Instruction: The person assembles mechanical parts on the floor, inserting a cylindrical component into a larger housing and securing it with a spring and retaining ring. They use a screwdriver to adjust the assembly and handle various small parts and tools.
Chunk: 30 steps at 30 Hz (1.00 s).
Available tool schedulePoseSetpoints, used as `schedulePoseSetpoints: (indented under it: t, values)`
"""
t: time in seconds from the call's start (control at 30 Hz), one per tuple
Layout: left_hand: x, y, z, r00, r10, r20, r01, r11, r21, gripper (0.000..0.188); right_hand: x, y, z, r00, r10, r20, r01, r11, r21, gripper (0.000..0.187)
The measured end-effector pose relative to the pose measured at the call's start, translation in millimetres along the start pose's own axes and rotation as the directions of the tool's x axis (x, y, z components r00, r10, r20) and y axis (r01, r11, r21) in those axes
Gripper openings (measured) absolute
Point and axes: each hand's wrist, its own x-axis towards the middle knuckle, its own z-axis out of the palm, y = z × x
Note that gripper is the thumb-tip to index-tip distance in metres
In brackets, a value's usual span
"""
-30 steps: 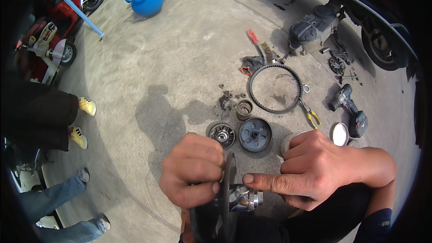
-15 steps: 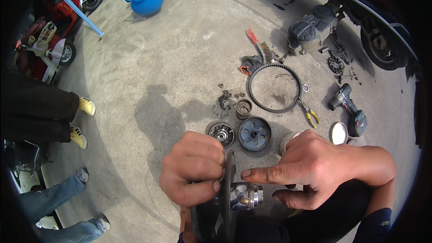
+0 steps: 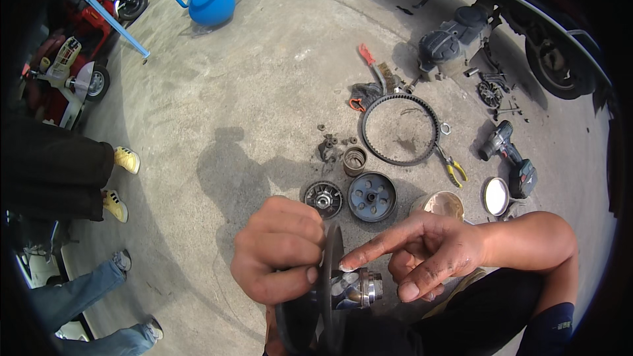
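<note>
My left hand (image 3: pixel 278 250) is closed on the rim of a dark pulley disc (image 3: pixel 334 250), held on edge close to my lap. A shiny metal hub (image 3: pixel 356 288) projects from the disc's right side. My right hand (image 3: pixel 432 250) reaches in from the right, index finger stretched out and the others loosely curled, holding nothing. A pale smear shows on that index fingertip, which is at the disc's face just above the hub; whether it touches I cannot tell. Beyond the right hand stands an opened tub (image 3: pixel 455 206) with pale smears inside.
On the concrete ahead lie a clutch bell (image 3: pixel 372 196), a clutch plate (image 3: pixel 323 199), a spring (image 3: pixel 355 160), a toothed belt (image 3: pixel 364 133), yellow-handled pliers (image 3: pixel 455 173), a cordless drill (image 3: pixel 508 151) and a white lid (image 3: pixel 496 196). People's feet (image 3: pixel 125 158) are at left; a blue compressor (image 3: pixel 212 5) stands far off.
My right hand has turned over and shifted slightly left and down, its fingertip now lower beside the hub. The tub shows more. My left hand still holds the pulley disc.
</note>
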Motion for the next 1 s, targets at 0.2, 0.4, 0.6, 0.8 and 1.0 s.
schedulePoseSetpoints:
  t: [0.2, 0.4, 0.6, 0.8, 1.0]
  values:
    - [-0.8, -1.3, 0.2, 1.000, -0.012, 0.012, 0.012, 1.000, 0.003, 0.026, -2.2, -2.4, -1.2, 0.999, -0.035, 0.020, 0.038, 0.972, -0.230, 0.070]
    - [-2.2, -2.0, -1.1, 1.000, -0.016, 0.014, 0.016, 1.000, -0.009, 0.027, -1.0, -0.3, -3.4, 0.981, -0.178, 0.075, 0.192, 0.858, -0.476, 0.062]
    - [-2.1, -0.6, -2.2, 0.999, -0.039, 0.018, 0.039, 0.999, -0.008, 0.027, -6.0, -3.6, 2.2, 0.926, -0.367, 0.087, 0.297, 0.568, -0.768, 0.059]
    - [-2.8, -1.5, 0.3, 0.999, -0.028, -0.015, 0.028, 1.000, -0.003, 0.026, -0.3, -7.3, 3.6, 0.834, -0.483, 0.265, 0.313, 0.019, -0.950, 0.070]
    - [-2.9, 0.4, 0.7, 0.999, -0.046, -0.009, 0.046, 0.999, 0.009, 0.026, -4.9, -18.6, 0.5, 0.791, -0.497, 0.357, 0.180, -0.369, -0.912, 0.070]
